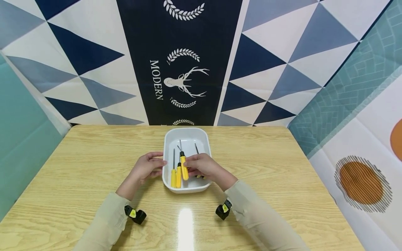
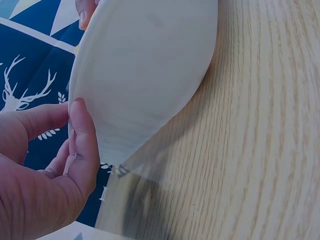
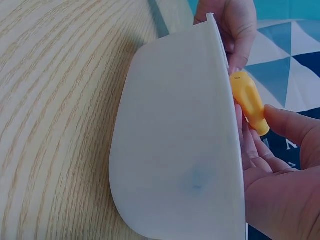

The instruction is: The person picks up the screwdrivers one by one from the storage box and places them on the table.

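A white plastic tray point(image 1: 188, 190) stands on the table with several screwdrivers in it. My left hand point(image 1: 147, 167) holds the tray's left rim; in the left wrist view the thumb lies against the outer wall point(image 2: 145, 75). Over the tray, my right hand point(image 1: 205, 166) pinches a screwdriver with a yellow handle and black collar point(image 1: 184, 169) between thumb and fingers, its shaft toward the far end. Two yellow-handled screwdrivers, one at the left point(image 1: 173, 178) and one beside it point(image 1: 178, 177), lie in the tray. Another tool's shaft point(image 1: 196, 148) shows at the right, its handle partly hidden by my right hand.
The light wooden table point(image 1: 267, 164) extends to both sides of the tray. Behind its far edge hangs a patterned cloth point(image 1: 185, 115) with triangles and a deer head. Each sleeve bears a small black wrist camera, one left point(image 1: 138, 216) and one right point(image 1: 223, 211).
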`<action>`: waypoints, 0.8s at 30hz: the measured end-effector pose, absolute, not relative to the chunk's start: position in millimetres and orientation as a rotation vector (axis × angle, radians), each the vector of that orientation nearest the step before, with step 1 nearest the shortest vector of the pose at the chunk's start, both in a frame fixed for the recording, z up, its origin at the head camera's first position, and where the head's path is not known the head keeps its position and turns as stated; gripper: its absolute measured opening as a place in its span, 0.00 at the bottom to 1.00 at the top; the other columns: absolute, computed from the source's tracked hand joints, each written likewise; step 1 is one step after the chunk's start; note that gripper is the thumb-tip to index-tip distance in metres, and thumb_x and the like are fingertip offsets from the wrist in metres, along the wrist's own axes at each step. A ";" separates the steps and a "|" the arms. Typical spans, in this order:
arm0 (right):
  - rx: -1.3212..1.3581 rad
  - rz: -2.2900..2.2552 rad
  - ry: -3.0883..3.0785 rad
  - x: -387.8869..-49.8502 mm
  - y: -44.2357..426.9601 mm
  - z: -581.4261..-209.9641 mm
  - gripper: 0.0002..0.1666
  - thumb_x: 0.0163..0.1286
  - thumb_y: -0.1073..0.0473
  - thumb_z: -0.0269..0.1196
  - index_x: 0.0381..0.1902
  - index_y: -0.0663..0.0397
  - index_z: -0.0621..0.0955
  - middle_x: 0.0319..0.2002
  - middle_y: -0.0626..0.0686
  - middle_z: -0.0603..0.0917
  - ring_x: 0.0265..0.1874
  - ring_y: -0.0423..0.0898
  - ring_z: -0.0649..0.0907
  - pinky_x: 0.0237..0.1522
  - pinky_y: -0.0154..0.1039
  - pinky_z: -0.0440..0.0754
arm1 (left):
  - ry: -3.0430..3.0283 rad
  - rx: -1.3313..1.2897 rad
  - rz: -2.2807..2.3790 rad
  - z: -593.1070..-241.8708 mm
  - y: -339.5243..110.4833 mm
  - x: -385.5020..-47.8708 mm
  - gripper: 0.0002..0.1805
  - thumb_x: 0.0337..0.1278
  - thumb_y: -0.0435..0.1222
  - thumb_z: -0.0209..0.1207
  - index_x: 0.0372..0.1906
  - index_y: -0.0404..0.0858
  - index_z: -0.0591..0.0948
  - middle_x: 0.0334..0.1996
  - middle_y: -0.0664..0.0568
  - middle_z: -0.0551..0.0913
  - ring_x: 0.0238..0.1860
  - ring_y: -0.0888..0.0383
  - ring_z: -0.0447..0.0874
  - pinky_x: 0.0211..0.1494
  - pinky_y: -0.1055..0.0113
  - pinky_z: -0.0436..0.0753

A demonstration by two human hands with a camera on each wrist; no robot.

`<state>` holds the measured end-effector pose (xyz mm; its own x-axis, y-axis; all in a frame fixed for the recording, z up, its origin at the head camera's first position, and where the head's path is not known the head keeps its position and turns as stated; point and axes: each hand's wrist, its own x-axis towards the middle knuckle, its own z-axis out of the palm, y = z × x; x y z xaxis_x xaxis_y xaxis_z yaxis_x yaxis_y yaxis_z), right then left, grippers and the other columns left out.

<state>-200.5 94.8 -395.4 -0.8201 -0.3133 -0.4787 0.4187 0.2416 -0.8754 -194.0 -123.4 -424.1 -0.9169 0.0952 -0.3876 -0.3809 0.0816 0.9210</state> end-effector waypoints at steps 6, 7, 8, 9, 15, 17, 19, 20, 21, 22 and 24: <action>0.065 -1.663 1.919 -200.6 98.7 -394.6 0.20 0.66 0.63 0.59 0.54 0.67 0.76 0.35 0.53 0.83 0.27 0.40 0.81 0.33 0.31 0.85 | 2.033 -0.284 1.881 -426.0 -123.5 -193.7 0.29 0.55 0.34 0.62 0.63 0.38 0.68 0.43 0.49 0.78 0.36 0.58 0.83 0.37 0.70 0.86; 0.062 -1.669 1.915 -200.8 99.3 -394.4 0.20 0.66 0.63 0.59 0.54 0.67 0.76 0.34 0.53 0.83 0.27 0.40 0.81 0.34 0.32 0.85 | 2.037 -0.281 1.878 -426.1 -123.7 -193.5 0.29 0.56 0.34 0.62 0.63 0.38 0.68 0.43 0.49 0.78 0.36 0.58 0.84 0.37 0.69 0.86; 0.061 -1.673 1.914 -200.8 100.0 -394.0 0.20 0.66 0.63 0.59 0.54 0.67 0.76 0.34 0.52 0.82 0.27 0.40 0.81 0.35 0.32 0.85 | 2.039 -0.279 1.875 -426.2 -123.7 -193.3 0.29 0.56 0.34 0.61 0.63 0.38 0.68 0.43 0.48 0.78 0.36 0.58 0.84 0.37 0.69 0.86; 0.056 -1.678 1.913 -200.9 100.6 -393.7 0.20 0.66 0.63 0.58 0.54 0.67 0.75 0.34 0.53 0.82 0.27 0.40 0.81 0.35 0.32 0.85 | 2.039 -0.279 1.875 -426.4 -123.8 -193.2 0.29 0.56 0.34 0.61 0.63 0.38 0.68 0.43 0.48 0.78 0.36 0.57 0.84 0.37 0.69 0.86; 0.036 -1.693 1.906 -201.0 104.7 -389.6 0.22 0.67 0.63 0.57 0.56 0.68 0.74 0.35 0.54 0.82 0.27 0.40 0.81 0.36 0.33 0.85 | 2.030 -0.262 1.886 -426.6 -124.1 -192.9 0.28 0.56 0.33 0.61 0.63 0.37 0.68 0.42 0.49 0.78 0.36 0.57 0.84 0.36 0.70 0.85; 0.040 -1.700 1.895 -200.6 106.3 -387.4 0.22 0.67 0.63 0.57 0.57 0.69 0.73 0.34 0.53 0.82 0.27 0.40 0.81 0.36 0.32 0.85 | 2.025 -0.258 1.890 -426.7 -124.4 -192.9 0.28 0.56 0.33 0.60 0.63 0.37 0.67 0.42 0.49 0.77 0.35 0.58 0.84 0.36 0.70 0.85; 0.034 -1.706 1.888 -200.3 107.8 -385.1 0.23 0.67 0.63 0.57 0.58 0.69 0.72 0.34 0.53 0.82 0.27 0.40 0.81 0.36 0.32 0.85 | 2.020 -0.256 1.892 -426.7 -124.6 -193.1 0.29 0.56 0.33 0.61 0.63 0.37 0.67 0.42 0.49 0.77 0.35 0.58 0.84 0.35 0.71 0.85; 0.032 -1.710 1.884 -200.4 108.6 -384.1 0.23 0.67 0.64 0.57 0.58 0.70 0.72 0.33 0.52 0.81 0.27 0.40 0.81 0.36 0.32 0.85 | 2.020 -0.256 1.891 -426.7 -124.6 -193.4 0.29 0.57 0.33 0.61 0.63 0.37 0.67 0.42 0.49 0.77 0.35 0.59 0.84 0.35 0.71 0.85; 0.031 -1.712 1.884 -200.6 109.4 -383.4 0.23 0.67 0.64 0.57 0.58 0.70 0.72 0.33 0.52 0.81 0.27 0.39 0.81 0.36 0.32 0.85 | 2.015 -0.259 1.894 -426.7 -124.6 -193.8 0.29 0.56 0.33 0.61 0.63 0.37 0.67 0.42 0.49 0.77 0.35 0.59 0.83 0.35 0.71 0.85; 0.032 -1.714 1.883 -200.9 110.1 -382.7 0.23 0.67 0.64 0.57 0.58 0.70 0.72 0.33 0.52 0.81 0.27 0.39 0.81 0.37 0.32 0.85 | 2.013 -0.261 1.895 -426.6 -124.6 -194.2 0.29 0.56 0.33 0.61 0.63 0.38 0.67 0.42 0.49 0.77 0.35 0.59 0.83 0.35 0.71 0.85; 0.035 -1.716 1.887 -201.8 111.5 -382.0 0.23 0.67 0.64 0.57 0.58 0.69 0.72 0.33 0.51 0.81 0.28 0.39 0.81 0.37 0.32 0.85 | 2.008 -0.257 1.898 -426.3 -124.7 -194.9 0.29 0.56 0.34 0.61 0.63 0.37 0.67 0.43 0.49 0.77 0.35 0.59 0.83 0.35 0.72 0.85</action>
<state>-201.8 111.5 -382.0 -0.8299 -0.3562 -0.4294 0.3936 0.1715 -0.9031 -194.9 -124.7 -426.3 -0.9170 0.1155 -0.3817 -0.3746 0.0791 0.9238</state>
